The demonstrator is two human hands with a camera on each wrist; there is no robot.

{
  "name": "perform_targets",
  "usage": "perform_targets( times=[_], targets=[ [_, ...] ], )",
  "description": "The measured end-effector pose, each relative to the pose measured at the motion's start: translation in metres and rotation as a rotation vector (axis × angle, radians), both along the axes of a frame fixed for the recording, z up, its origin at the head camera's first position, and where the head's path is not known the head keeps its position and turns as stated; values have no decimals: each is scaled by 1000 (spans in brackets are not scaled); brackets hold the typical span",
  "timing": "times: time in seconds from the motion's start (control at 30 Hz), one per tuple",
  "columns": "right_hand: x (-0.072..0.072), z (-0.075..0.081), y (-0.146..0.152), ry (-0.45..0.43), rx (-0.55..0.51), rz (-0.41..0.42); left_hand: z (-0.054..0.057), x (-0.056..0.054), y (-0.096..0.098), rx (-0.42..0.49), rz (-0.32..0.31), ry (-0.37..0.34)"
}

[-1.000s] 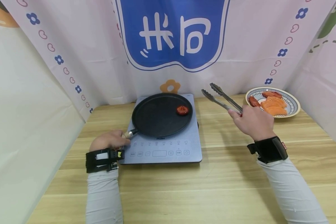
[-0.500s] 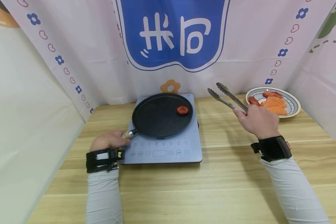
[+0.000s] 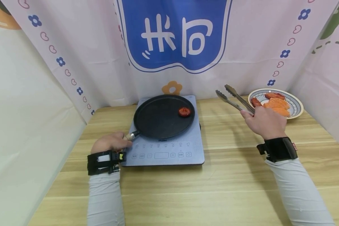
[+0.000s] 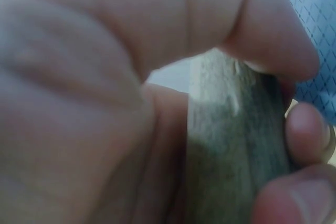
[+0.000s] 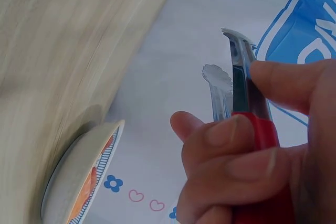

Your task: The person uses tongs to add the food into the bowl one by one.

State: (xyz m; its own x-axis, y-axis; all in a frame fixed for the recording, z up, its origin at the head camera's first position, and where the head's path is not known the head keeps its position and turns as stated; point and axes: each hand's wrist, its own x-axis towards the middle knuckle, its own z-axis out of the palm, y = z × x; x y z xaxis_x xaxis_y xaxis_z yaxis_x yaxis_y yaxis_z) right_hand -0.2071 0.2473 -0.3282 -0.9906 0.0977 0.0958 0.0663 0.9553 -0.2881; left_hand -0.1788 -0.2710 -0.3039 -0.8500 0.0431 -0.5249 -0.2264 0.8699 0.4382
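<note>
My left hand grips the wooden handle of a flat black frying pan; in the left wrist view the fingers and thumb curl round it. Near the pan's right edge lies a round, red-brown slice of food. My right hand holds metal tongs by their red grip. The tips of the tongs are apart, with nothing between them, and point up and left over the table. Just behind the right hand is a patterned plate with orange salmon slices and red-brown pieces.
The pan sits on a grey induction cooker with touch buttons along its front. A wooden table carries everything. Behind it hangs a white cloth with a blue emblem, and pale sheets stand at both sides.
My right hand has moved to the right with the tongs, away from the pan and closer to the plate. The left hand, the pan and the slice in it have stayed put.
</note>
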Motion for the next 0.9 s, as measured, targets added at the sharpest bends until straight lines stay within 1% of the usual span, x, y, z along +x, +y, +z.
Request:
perform_targets(
  times=[0.1,0.27,0.53,0.73,0.9],
  targets=[
    [0,-1,5,-12,11,-4,-1,0,0,2,-1,-2],
    [0,-3,12,-3,15,-24,-2,-1,1,4,-5,-4],
    [-2,-4,21,-39,2,-54,-3,-1,1,5,-3,-2],
    [-2,-3,27,-29,3,-62,-3,-2,0,-14,-8,4],
    [-2,-4,33,-49,-1,-67,-3,-2,0,-16,-8,3]
  ],
)
